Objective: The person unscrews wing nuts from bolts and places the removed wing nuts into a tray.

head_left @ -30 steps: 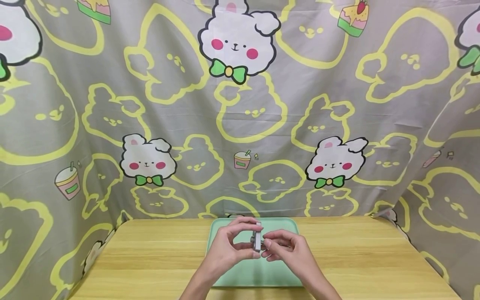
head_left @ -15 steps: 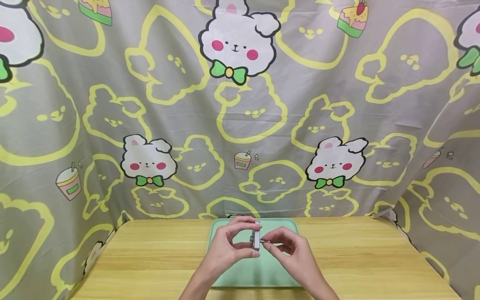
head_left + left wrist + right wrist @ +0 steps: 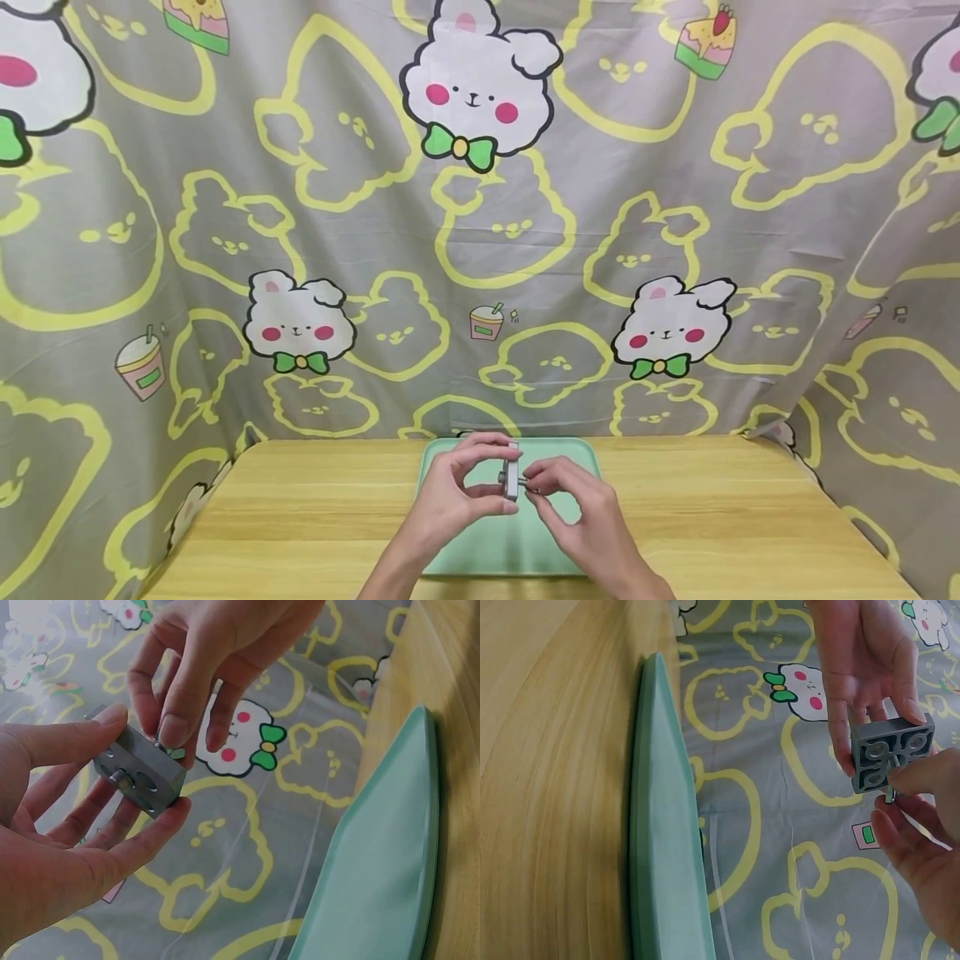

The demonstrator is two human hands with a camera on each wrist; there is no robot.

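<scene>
Block [image 3: 136,763] pinched edge-to-edge in our left grip [image 3: 447,493], we're pinching its shaft [image 3: 522,481] in our right grip [image 3: 592,507], ideally aligning both squarely.

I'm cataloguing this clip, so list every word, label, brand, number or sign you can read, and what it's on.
None can be read.
Gray block: no legible marking.
Small metal piece: too small to tell.
Green tray: no lettering visible.
Patterned fabric: cartoon prints; its cups' green labels are too small to read.

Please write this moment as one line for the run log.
left hand: holds gray block | right hand: pinches metal pin at block | green tray: on table
</scene>
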